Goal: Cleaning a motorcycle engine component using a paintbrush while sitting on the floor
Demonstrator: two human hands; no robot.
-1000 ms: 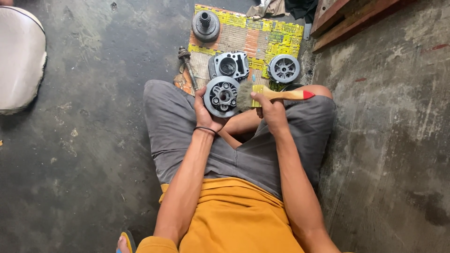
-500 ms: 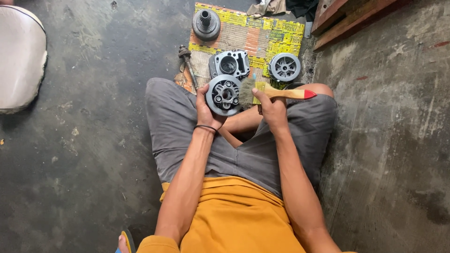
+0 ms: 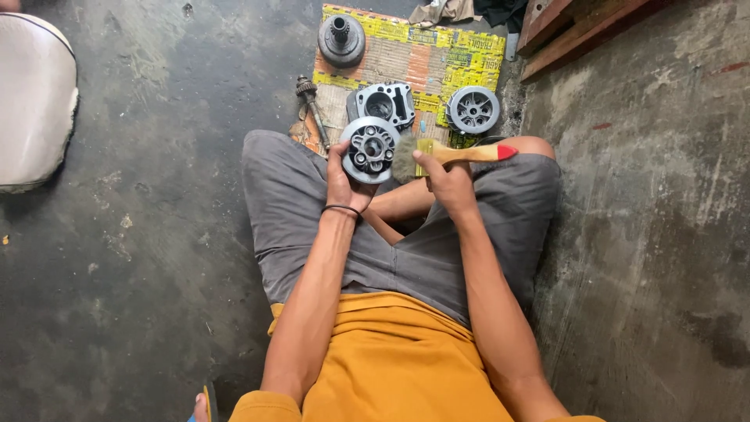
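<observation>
Head view looks down on a seated person whose left hand point(image 3: 341, 184) grips a round grey metal disc part point(image 3: 370, 149), face up, with a ring of small bosses around its hub. Right hand point(image 3: 447, 178) is closed on a wooden paintbrush point(image 3: 453, 152) just beside the disc at its 3 o'clock. The brush's long axis runs 9 to 3 o'clock, bristles toward the disc and touching or almost touching its rim, red handle tip pointing away.

Beyond the hands, at 12 o'clock, a yellow printed mat point(image 3: 406, 55) lies on the concrete floor point(image 3: 141, 234). On it sit 3 more parts: a squarish housing point(image 3: 381, 103) right behind the disc, a round hub point(image 3: 473, 109) at 1 o'clock, and a drum with a shaft point(image 3: 341, 39) farther off. A geared shaft point(image 3: 310, 105) lies at 11 o'clock. Nothing stands between brush and disc.
</observation>
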